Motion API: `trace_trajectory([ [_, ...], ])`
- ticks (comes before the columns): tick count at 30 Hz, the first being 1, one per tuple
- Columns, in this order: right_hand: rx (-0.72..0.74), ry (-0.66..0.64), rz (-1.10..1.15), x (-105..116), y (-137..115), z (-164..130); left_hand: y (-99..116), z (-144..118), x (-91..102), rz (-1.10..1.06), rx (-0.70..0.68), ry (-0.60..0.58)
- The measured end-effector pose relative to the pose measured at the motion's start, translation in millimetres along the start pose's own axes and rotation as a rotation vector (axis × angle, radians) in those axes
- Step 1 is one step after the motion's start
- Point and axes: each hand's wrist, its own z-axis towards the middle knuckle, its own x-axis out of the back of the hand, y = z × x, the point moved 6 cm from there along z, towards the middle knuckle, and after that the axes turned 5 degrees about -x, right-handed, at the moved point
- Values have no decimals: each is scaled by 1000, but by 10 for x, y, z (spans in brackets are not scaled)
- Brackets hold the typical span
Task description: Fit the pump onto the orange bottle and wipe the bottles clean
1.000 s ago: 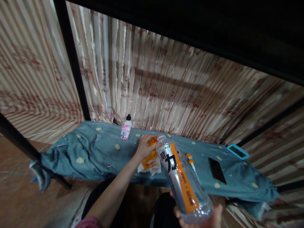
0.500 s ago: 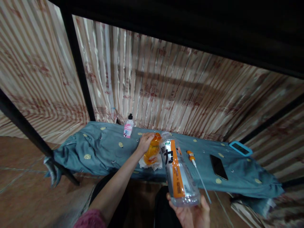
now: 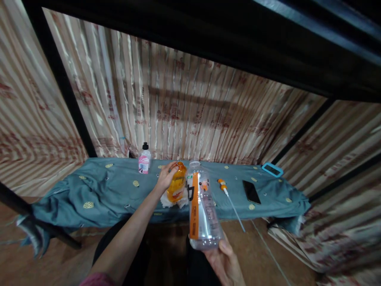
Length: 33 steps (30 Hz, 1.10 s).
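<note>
Our left hand (image 3: 165, 177) fingers clamping orange bottle (image 3: 176, 186) at frame centre; right hand (image 3: 224, 260) fingers gripping clear bottle (image 3: 202, 206) base, lower centre.

Clear bottle (image 3: 202, 206) now nearly upright, turned.

A large black character, partly showing and seeming to read 力, is standing beside the orange stripe on the clear bottle's (image 3: 202, 206) label.

Over on my teal cloth surface (image 3: 104, 186) there's a small pink bottle (image 3: 144, 160), a black phone (image 3: 251, 192), a blue-cased phone (image 3: 272, 169) and striped curtains (image 3: 184, 107) behind.
</note>
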Motion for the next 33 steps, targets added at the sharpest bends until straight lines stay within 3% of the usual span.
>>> trace_trajectory([
  [7, 27, 12, -48, -23, 6, -111, 25, 50, -80, -53, -38, -62],
  [16, 8, 71, -79, 31, 52, -122, 82, 50, -96, -64, -81, -34],
  [24, -31, 53, -90, 68, 149, -85, 57, 80, -101, -219, 95, -82],
  [33, -15, 31, -94, 81, 219, -18, 56, 72, -96, -283, 100, -76],
])
